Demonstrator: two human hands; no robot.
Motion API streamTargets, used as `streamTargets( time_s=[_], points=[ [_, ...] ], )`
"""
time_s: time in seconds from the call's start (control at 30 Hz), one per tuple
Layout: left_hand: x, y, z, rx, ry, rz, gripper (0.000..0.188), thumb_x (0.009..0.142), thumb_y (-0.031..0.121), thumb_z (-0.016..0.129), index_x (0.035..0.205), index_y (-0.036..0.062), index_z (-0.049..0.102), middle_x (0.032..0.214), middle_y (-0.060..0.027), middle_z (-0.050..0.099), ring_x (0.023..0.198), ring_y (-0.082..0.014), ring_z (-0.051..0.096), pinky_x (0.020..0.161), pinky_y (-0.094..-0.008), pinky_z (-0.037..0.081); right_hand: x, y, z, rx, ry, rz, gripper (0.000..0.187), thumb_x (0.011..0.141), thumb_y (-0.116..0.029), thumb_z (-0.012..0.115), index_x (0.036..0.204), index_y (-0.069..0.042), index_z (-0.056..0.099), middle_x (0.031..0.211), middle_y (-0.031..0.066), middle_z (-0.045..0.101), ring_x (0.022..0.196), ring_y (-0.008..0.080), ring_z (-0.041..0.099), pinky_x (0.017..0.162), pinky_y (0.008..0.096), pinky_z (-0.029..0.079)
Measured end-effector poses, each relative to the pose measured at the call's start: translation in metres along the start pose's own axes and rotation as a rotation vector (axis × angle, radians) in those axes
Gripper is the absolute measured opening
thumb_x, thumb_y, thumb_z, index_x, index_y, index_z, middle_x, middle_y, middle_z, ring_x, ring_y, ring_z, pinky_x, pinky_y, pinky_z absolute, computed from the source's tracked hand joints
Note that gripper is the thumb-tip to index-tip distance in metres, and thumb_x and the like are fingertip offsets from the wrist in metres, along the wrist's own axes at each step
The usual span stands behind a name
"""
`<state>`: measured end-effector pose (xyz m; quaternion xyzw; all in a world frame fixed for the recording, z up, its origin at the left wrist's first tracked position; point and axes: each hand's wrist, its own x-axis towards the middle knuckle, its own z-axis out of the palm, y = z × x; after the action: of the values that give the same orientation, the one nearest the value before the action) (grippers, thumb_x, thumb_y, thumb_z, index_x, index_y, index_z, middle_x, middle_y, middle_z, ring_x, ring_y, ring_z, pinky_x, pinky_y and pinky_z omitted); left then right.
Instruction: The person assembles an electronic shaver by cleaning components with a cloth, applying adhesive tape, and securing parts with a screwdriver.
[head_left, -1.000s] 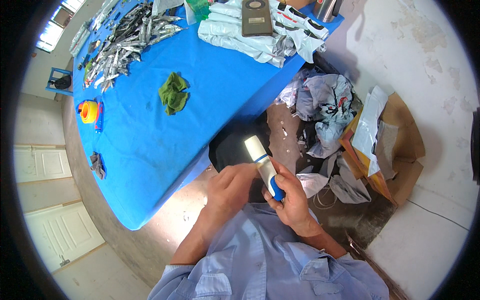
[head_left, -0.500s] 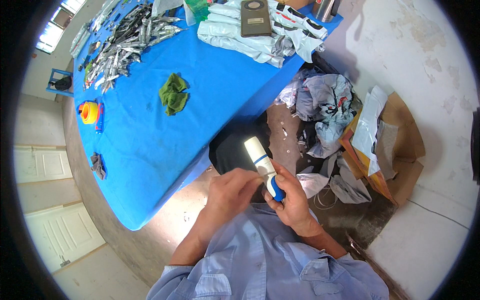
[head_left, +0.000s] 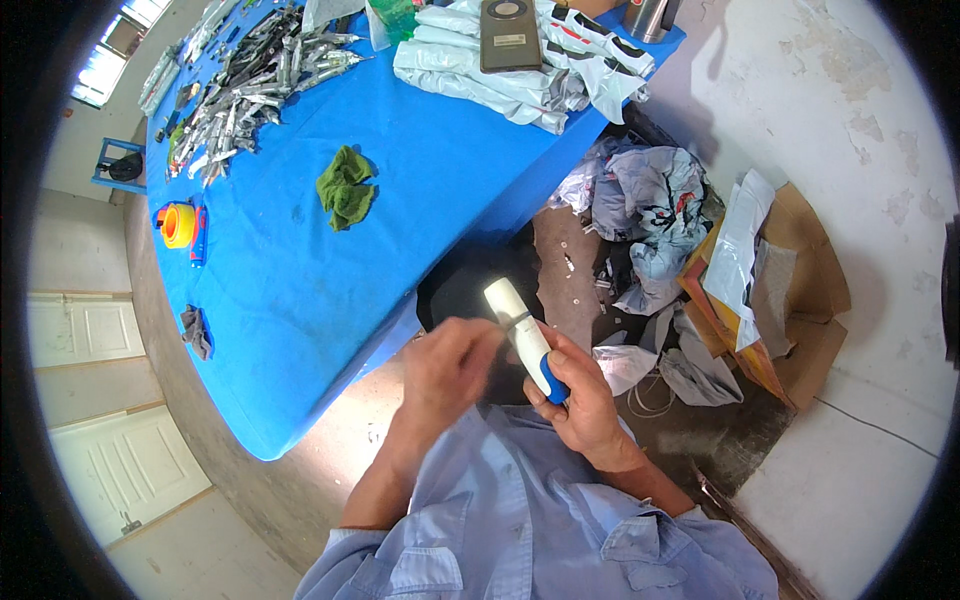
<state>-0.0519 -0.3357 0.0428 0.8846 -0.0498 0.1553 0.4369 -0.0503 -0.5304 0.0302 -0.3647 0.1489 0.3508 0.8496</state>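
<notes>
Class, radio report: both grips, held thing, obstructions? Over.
Right grip closed around white-and-blue tube. Left grip beside it, motion-blurred, contact unclear. No obstruction visible.

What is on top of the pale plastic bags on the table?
A flat dark rectangular object. What lies directly beneath it among the bags is covered and cannot be seen.

Angles both forearms (head_left: pixel 392 470) inward; curls the left grip (head_left: pixel 450 365), motion-blurred, near the right grip (head_left: pixel 580 395), clasped, with the thumb (head_left: pixel 563 365) on top.
</notes>
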Motion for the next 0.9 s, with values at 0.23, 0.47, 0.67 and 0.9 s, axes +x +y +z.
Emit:
streamTargets(
  time_s=[0.23,0.47,0.67,0.9],
  points=[
    [-0.005,0.008,0.005,-0.048,-0.067,0.082,0.008,0.091,0.002,0.079,0.096,0.0042,0.073,0.082,-0.0128,0.072,0.064,-0.0208,0.069,0.055,-0.0312,0.050,0.000,0.001,0.000,-0.009,0.055,0.019,0.048,0.107,-0.025,0.046,0.153,-0.010,0.051,0.123,0.0060,0.063,0.093,0.0077,0.055,0.076,0.0210,0.049],
    [-0.002,-0.001,0.000,-0.018,-0.020,-0.005,0.012,0.089,-0.002,0.078,0.098,0.0051,0.073,0.084,-0.0104,0.073,0.065,-0.0231,0.070,0.057,-0.0327,0.053,-0.001,-0.003,-0.002,0.027,-0.002,0.042,0.047,0.107,-0.022,0.046,0.153,-0.009,0.052,0.123,0.0047,0.062,0.092,0.0093,0.054,0.072,0.0224,0.044],
    [-0.007,0.008,0.004,-0.008,-0.082,-0.047,0.013,0.086,-0.002,0.078,0.095,0.0062,0.074,0.086,-0.0097,0.073,0.068,-0.0287,0.071,0.059,-0.0370,0.056,0.003,0.002,0.001,0.074,0.075,0.037,0.051,0.107,-0.023,0.045,0.155,-0.006,0.047,0.117,0.0079,0.064,0.079,0.0112,0.056,0.055,0.0197,0.037],
    [-0.006,0.006,0.002,-0.038,-0.059,0.052,0.010,0.090,-0.001,0.077,0.097,0.0037,0.073,0.083,-0.0105,0.073,0.063,-0.0192,0.068,0.053,-0.0308,0.048,0.004,0.000,-0.003,-0.032,-0.033,-0.016,0.058,0.104,-0.024,0.046,0.159,-0.007,0.045,0.110,0.0028,0.061,0.083,0.0046,0.053,0.061,0.0171,0.040]
  ],
)
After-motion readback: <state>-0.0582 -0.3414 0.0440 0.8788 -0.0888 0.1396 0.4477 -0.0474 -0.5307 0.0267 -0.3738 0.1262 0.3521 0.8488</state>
